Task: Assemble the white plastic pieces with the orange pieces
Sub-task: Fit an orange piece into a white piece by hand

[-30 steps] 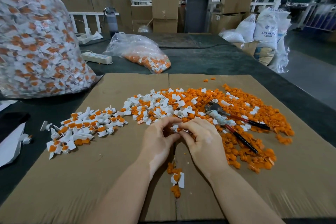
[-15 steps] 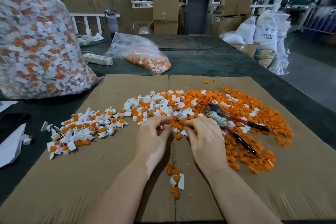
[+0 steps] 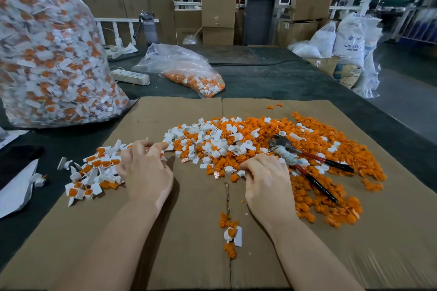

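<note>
On the flat brown cardboard sheet (image 3: 184,255) covering the dark bench (image 3: 295,80), the left hand (image 3: 146,172) rests curled, palm down, at the edge of the pile of assembled white-and-orange plastic pieces (image 3: 94,172); whether it grips one I cannot tell. The right hand (image 3: 267,184) lies curled, fingertips in the mixed heap of loose white plastic pieces (image 3: 212,142) and orange pieces (image 3: 331,149), beside red-handled pliers (image 3: 314,168); its grip is hidden too.

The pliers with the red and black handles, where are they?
In the head view, the pliers lie on the cardboard to the right, on top of the orange pieces, just beyond the right hand.
</note>
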